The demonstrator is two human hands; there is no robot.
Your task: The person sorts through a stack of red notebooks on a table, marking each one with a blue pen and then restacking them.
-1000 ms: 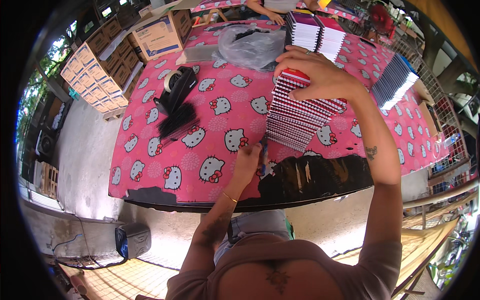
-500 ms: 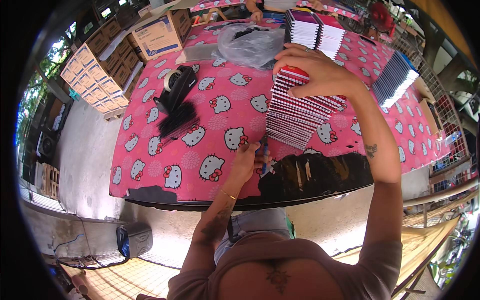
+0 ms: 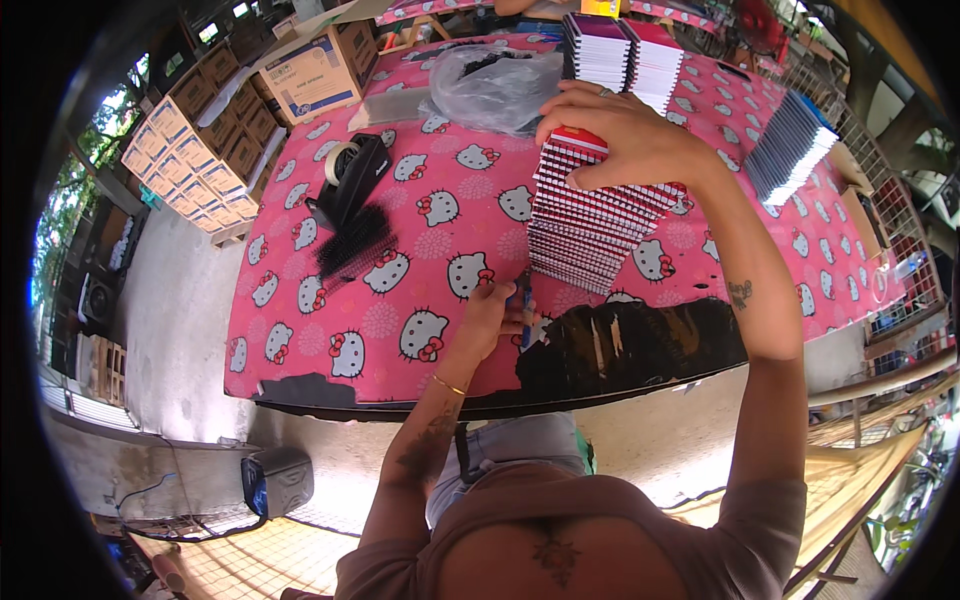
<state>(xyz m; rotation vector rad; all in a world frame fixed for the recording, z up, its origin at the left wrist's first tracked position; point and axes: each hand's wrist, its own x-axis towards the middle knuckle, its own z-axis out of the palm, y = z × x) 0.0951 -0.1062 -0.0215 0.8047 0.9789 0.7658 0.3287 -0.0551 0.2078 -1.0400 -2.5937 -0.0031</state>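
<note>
A leaning stack of red-covered spiral notebooks [image 3: 600, 215] stands on the table, its bound edges turned toward me. My right hand [image 3: 625, 140] is spread over its top, with the thumb on the near side and the fingers at the far side, gripping it. Close to the lower left corner of the stack, my left hand [image 3: 492, 315] is closed around small blue-handled pliers [image 3: 527, 312]. Their dark tip points up at the lowest notebooks; whether it touches them I cannot tell.
Left lie a black tape dispenser [image 3: 350, 180] and a pile of black binding coils [image 3: 355, 240]. Beyond are a clear plastic bag [image 3: 497, 90], taller notebook stacks [image 3: 597, 60], and a blue-topped stack [image 3: 790, 150] at right. Cartons [image 3: 318, 75] stand at far left. A person's arm [image 3: 515, 5] shows across the table.
Both my hands keep nearly the same hold and place; the view has shifted slightly. Across the table the other person's hands have moved, and something yellow now shows above the far notebook stacks.
</note>
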